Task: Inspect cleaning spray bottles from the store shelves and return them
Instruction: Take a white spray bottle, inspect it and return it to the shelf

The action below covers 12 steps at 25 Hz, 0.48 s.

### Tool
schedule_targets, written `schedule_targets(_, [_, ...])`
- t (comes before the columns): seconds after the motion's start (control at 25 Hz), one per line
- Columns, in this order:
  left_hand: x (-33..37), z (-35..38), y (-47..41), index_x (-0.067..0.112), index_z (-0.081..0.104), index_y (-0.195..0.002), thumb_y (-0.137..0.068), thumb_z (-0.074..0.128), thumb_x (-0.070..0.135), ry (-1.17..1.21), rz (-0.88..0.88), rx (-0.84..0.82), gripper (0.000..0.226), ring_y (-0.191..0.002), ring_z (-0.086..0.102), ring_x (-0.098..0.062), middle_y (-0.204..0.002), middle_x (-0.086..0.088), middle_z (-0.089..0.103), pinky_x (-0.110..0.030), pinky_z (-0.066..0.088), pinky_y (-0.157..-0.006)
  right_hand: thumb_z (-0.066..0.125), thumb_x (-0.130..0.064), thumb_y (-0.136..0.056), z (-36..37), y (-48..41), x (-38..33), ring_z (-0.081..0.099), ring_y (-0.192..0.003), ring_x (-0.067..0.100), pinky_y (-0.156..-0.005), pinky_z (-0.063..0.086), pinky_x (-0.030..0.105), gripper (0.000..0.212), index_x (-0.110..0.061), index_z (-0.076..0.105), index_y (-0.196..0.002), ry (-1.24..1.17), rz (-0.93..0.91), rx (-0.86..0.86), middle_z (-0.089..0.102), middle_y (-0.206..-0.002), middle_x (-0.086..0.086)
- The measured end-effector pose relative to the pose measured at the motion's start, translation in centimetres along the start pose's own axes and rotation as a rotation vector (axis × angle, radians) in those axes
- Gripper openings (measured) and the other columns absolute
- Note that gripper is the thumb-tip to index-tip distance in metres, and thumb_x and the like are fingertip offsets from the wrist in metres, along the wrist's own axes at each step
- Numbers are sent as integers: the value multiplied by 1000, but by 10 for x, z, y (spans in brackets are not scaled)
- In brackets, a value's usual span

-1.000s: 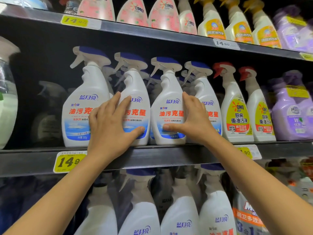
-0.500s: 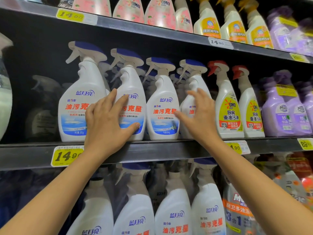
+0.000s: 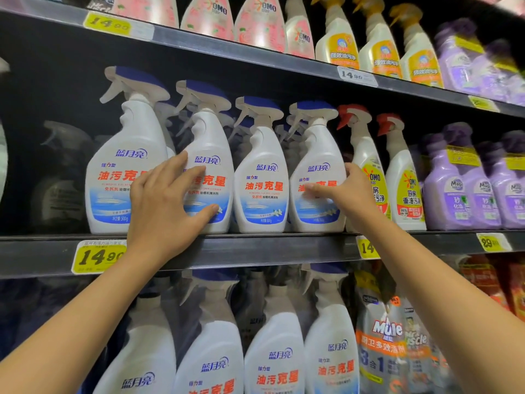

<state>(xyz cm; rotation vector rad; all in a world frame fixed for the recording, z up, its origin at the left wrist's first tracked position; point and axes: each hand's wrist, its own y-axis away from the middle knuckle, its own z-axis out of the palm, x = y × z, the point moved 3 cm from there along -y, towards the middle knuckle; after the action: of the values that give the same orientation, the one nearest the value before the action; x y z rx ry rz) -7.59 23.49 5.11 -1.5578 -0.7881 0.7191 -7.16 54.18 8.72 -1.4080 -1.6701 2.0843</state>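
Note:
Several white spray bottles with blue trigger caps stand in a row on the middle shelf point(image 3: 255, 248). My left hand point(image 3: 162, 206) rests on the front of the second bottle from the left point(image 3: 210, 132), fingers spread and nearly straight, thumb low on its label. My right hand point(image 3: 346, 191) grips the fourth blue-capped bottle point(image 3: 318, 143): the thumb lies across its label and the fingers curl round its right side. The first bottle point(image 3: 125, 155) and the third bottle point(image 3: 262, 166) stand untouched. All of them are upright on the shelf.
Two red-capped bottles point(image 3: 403, 177) stand right next to the gripped bottle, with purple bottles point(image 3: 454, 189) further right. More bottles fill the shelf above and the shelf below point(image 3: 278, 351). Yellow price tags point(image 3: 96, 257) hang on the shelf edges. A dark gap lies left of the row.
My right hand left the third bottle, moved right and closed round the fourth one. My left hand stayed on the second bottle.

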Motion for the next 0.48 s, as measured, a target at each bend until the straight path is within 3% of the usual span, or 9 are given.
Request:
schedule_targets(0.16, [-1,-3,-1,12,66,-114,-79,72,27,72,10,52,39,-119,53,-30,-132,-9,57,-46,33,-100,85,-33,-68,-4,8,-3,66,-90,13,-65,56,24,61,-21,45,-112,-118,-22,19,64,-102,-5])
schedule_targets(0.28, [2,-9,2,10,66,-107,-83,60,19,296,-34,117,26,-102,59,-21,-113,-6,65,-23,41,-90,82,-24,-74,-15,30,-16,67,-92,12,-67,58,22,53,-22,46,-112,-271,-106,53,65,-106,-1])
schedule_targets(0.36, [9,-15,6,13,64,-103,-87,61,7,483,-156,159,17,-90,61,-13,-105,-3,66,-8,41,-79,80,-21,-77,-25,48,-29,69,-89,11,-64,56,18,45,-24,50,-110,-377,-113,52,67,-105,-1])
schedule_targets(0.48, [39,-21,23,23,61,-101,-86,62,6,725,-259,130,22,-84,61,-3,-104,3,68,-7,45,-75,76,-22,-76,-33,84,-46,73,-85,22,-60,57,26,39,-12,58,-110,-647,3,-71,73,-98,8])
